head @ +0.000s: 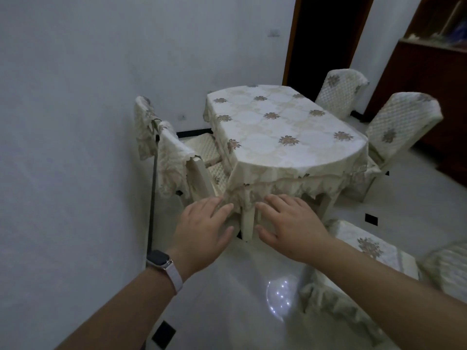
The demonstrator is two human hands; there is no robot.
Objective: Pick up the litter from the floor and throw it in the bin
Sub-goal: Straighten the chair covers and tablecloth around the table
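Two bare forearms reach out from the bottom edge, empty hands above a white floor.

The left wrist wears a pale-strapped watch (161,260). The left hand (202,228) and right hand (290,223) hover side by side, palms down, fingers spread and nearly straight, holding nothing. Beneath them lies the glossy floor (227,286) with small black tile insets (163,334) and a reflected light. Just to the right stands a near chair (366,248) in a floral cover. Past the fingertips is the oval desk (278,127) under a cream flowered tablecloth, with covered chairs on both sides and a thin dark pole (153,198) beside the left ones. Behind are a white wall (75,122), a dark doorway (326,39) and a brown cabinet (429,84). I cannot tell where the litter and the bin are.
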